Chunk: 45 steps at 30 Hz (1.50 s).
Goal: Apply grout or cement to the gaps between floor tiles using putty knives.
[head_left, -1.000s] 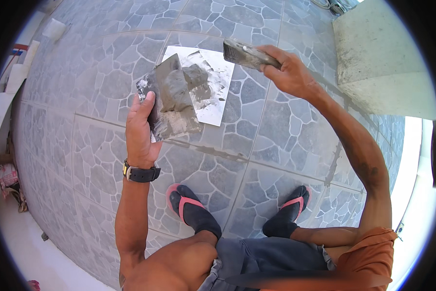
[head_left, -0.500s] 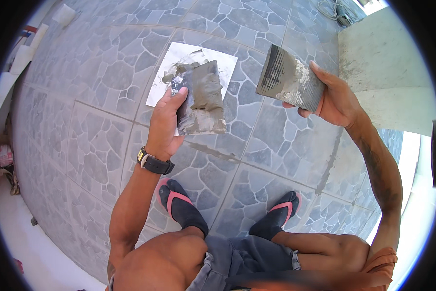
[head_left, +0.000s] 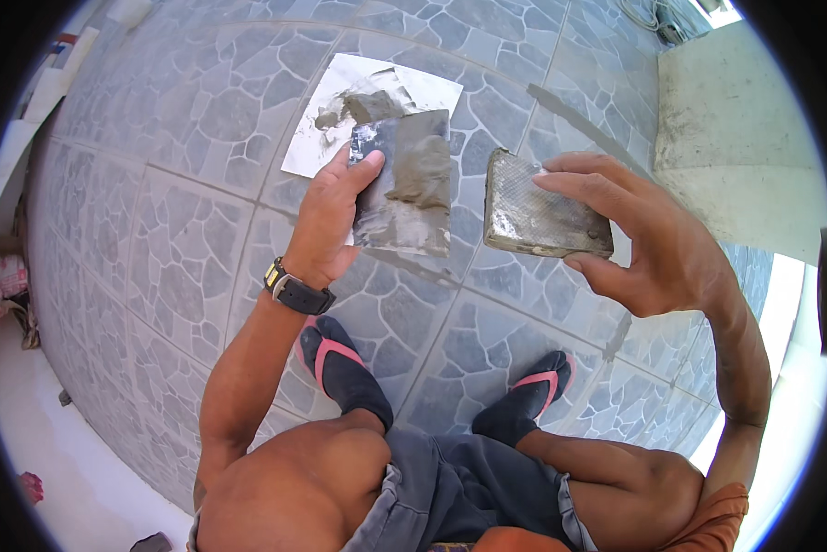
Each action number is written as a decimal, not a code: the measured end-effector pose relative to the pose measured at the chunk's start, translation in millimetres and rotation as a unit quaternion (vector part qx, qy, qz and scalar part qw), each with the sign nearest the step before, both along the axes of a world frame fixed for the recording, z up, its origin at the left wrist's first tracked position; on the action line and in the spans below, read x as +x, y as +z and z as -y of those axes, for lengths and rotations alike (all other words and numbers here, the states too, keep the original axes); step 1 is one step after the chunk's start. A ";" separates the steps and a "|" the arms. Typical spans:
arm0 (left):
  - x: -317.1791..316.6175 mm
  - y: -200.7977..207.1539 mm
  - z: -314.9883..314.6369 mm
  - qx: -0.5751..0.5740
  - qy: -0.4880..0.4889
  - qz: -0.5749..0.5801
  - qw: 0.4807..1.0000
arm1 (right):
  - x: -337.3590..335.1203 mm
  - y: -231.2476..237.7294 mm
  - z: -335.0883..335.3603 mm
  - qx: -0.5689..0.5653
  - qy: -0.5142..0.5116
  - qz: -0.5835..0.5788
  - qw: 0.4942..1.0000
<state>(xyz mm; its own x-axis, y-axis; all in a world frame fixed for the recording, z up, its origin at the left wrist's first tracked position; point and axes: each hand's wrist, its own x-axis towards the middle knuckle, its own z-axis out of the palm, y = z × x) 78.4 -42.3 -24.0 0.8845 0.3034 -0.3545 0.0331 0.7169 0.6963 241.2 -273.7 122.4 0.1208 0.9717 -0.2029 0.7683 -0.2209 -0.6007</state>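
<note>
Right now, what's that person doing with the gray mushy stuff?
The person's left hand holds a dark flat board with a thick smear of gray paste on it. Their right hand grips a grubby block by its edges, a crisscross-patterned face showing. Board and block are apart, side by side. Beyond them, a white sheet with more paste on it lies on the stone-patterned floor, partly hidden by the board.

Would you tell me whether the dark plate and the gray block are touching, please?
Apart: the head view shows tiled floor between the dark plate and the gray block.
</note>
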 end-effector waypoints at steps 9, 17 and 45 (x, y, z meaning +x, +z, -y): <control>-3.1 6.1 -0.2 0.020 -0.025 -0.013 0.999 | -3.8 -15.7 -23.9 0.056 0.077 0.227 0.969; -1.7 3.8 -1.6 0.051 -0.023 -0.004 0.998 | -3.7 -27.1 -36.8 0.051 0.111 0.241 0.963; -31.7 -42.6 -3.8 -0.007 -0.020 -0.146 0.989 | 183.2 -153.2 32.2 -0.115 -0.276 -0.217 0.929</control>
